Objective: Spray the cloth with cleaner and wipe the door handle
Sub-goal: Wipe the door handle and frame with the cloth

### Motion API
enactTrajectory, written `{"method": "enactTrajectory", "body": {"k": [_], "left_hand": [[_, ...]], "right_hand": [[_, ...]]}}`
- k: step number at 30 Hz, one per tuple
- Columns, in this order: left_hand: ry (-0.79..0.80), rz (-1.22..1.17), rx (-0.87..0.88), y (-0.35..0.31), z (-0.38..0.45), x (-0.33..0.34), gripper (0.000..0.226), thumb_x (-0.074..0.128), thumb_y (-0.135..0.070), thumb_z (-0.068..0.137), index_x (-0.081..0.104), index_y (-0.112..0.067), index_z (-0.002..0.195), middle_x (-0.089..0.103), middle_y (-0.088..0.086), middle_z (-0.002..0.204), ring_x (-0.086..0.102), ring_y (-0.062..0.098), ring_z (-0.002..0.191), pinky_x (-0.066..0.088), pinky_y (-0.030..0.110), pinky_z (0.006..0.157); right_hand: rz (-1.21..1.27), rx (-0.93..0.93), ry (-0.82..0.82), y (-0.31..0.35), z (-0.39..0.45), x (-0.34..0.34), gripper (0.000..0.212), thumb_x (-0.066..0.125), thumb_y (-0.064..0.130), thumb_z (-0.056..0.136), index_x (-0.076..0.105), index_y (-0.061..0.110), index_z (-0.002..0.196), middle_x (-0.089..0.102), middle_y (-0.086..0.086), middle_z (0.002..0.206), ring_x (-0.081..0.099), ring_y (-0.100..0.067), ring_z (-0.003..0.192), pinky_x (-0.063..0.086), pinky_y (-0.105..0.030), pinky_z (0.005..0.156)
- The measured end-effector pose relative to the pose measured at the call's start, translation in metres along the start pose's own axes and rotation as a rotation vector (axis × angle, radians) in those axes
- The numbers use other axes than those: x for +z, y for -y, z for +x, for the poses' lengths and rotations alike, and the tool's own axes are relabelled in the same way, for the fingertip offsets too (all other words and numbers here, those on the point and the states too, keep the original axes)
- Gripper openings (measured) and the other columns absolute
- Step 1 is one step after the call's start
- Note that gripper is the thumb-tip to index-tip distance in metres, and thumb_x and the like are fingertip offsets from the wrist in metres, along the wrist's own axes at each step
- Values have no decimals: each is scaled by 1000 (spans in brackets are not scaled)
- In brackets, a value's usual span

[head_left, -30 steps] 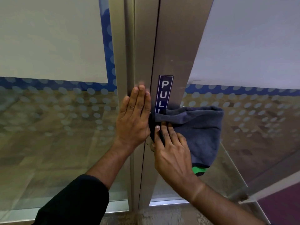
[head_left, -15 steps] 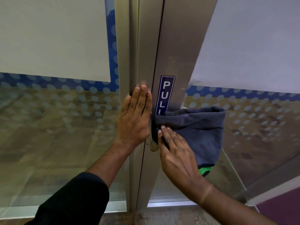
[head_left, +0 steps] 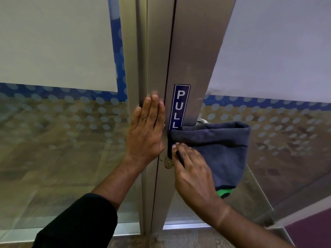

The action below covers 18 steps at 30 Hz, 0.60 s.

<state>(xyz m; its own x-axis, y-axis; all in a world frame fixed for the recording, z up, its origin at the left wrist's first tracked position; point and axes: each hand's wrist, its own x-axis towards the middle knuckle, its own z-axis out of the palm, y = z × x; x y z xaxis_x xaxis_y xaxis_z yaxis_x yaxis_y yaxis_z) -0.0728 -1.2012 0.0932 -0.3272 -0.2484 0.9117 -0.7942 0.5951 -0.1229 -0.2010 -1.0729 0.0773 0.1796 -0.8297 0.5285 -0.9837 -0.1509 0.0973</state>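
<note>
A dark blue-grey cloth (head_left: 220, 145) with a green edge at its lower tip is draped over the metal door handle (head_left: 202, 121), of which only a short curved piece shows above the cloth. My right hand (head_left: 192, 169) presses the cloth's left part against the door stile, fingers on the fabric. My left hand (head_left: 147, 129) lies flat and open on the silver frame (head_left: 159, 59), just left of the blue PULL sticker (head_left: 180, 106). A brass lock cylinder (head_left: 168, 162) shows below the cloth. No spray bottle is in view.
Frosted, dotted glass panels (head_left: 53, 122) flank the frame on both sides. The right door leaf (head_left: 286, 136) stands angled open. Wood-look floor (head_left: 179, 238) lies below, with a purple carpet (head_left: 311, 231) at the lower right.
My right hand and the cloth have slid slightly down the stile, uncovering the full PULL sticker and the lock. My left hand has stayed flat on the frame.
</note>
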Motion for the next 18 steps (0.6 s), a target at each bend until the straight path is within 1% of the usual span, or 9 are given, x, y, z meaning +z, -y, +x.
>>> {"method": "enactTrajectory", "body": {"k": [3, 5, 8, 11, 13, 16, 18], "left_hand": [[-2, -1, 3, 0, 0, 0, 60, 19, -30, 104, -7, -7, 153, -20, 7, 162, -11, 21, 151, -6, 37, 123], [-7, 10, -2, 1, -1, 1, 61, 22, -27, 103, -6, -7, 153, -19, 7, 162, -11, 22, 151, -5, 38, 123], [-5, 27, 0, 1, -1, 1, 69, 32, -21, 98, -7, -7, 153, -20, 8, 162, -12, 23, 151, -6, 38, 123], [-1, 31, -8, 0, 0, 0, 79, 42, -20, 94, -9, -7, 153, -21, 7, 162, -13, 22, 151, -6, 38, 123], [2, 28, -10, -1, 1, 0, 77, 40, -23, 96, -10, -7, 153, -22, 7, 161, -14, 21, 150, -7, 38, 123], [6, 24, -5, -1, 0, 0, 73, 35, -26, 99, -11, -8, 153, -22, 7, 161, -14, 21, 150, -7, 38, 123], [3, 22, -2, 0, 0, 0, 68, 29, -27, 101, -10, -8, 153, -21, 7, 162, -13, 21, 151, -7, 38, 123]], "right_hand": [[11, 3, -4, 12, 10, 2, 42, 40, 12, 88, 63, -1, 121, 61, -24, 125, 58, -36, 118, 41, -43, 104], [15, -41, -2, 3, 7, 1, 39, 47, 10, 87, 63, -1, 121, 61, -23, 126, 58, -36, 118, 42, -43, 102], [15, -91, -10, -20, -6, -2, 40, 55, 9, 86, 59, 1, 126, 61, -21, 125, 57, -35, 116, 38, -42, 105], [45, -67, -58, -41, -19, -3, 38, 61, 7, 86, 60, 2, 124, 61, -20, 121, 55, -34, 115, 33, -41, 109], [78, -26, -101, -47, -22, -1, 36, 59, 6, 86, 61, 2, 121, 62, -19, 119, 55, -33, 115, 35, -41, 108], [136, 39, -130, -30, -18, 7, 44, 61, -2, 76, 61, 1, 121, 63, -19, 119, 55, -33, 116, 36, -42, 107], [154, 41, -123, -14, -9, 11, 44, 55, 0, 79, 60, 2, 123, 62, -18, 122, 54, -32, 117, 34, -41, 108]]}}
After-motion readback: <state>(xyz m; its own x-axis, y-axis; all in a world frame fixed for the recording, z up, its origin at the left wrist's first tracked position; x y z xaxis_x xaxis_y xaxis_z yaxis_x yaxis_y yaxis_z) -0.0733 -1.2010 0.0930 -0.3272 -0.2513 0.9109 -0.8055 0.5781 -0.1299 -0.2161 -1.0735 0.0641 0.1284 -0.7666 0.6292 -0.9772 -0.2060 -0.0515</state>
